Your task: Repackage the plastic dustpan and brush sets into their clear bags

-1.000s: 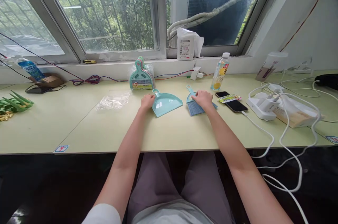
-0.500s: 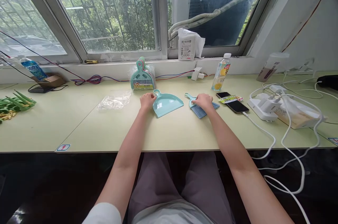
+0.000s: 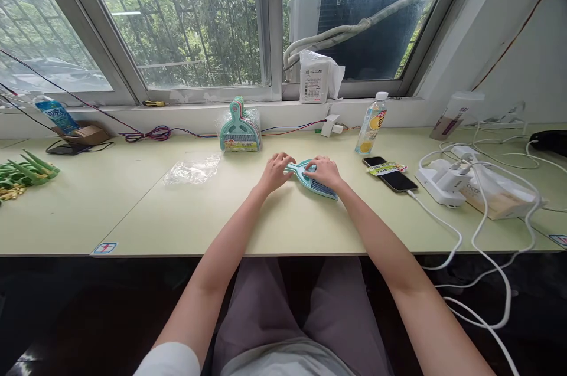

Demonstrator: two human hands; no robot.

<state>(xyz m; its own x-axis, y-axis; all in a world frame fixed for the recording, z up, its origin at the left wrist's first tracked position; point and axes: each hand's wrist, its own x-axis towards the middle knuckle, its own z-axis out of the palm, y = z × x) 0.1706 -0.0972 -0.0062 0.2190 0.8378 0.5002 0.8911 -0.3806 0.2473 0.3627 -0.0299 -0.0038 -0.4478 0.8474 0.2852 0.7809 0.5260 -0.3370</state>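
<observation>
Grey-trousered lap, two bare forearms, both hands meeting on a small brush.

Pale green table runs across just beyond the knees. At its middle the left hand and right hand sit close together on a teal hand brush, which lies flat on the tabletop with its blue bristles pointing right. The left fingers curl over the handle end and the right fingers bend over the middle; whether they clamp it or only rest on it cannot be told. A crumpled clear bag lies left of the hands and a phone right. Farther back stand a drink bottle and a wrapped stack of dustpan sets against the window sill.
</observation>
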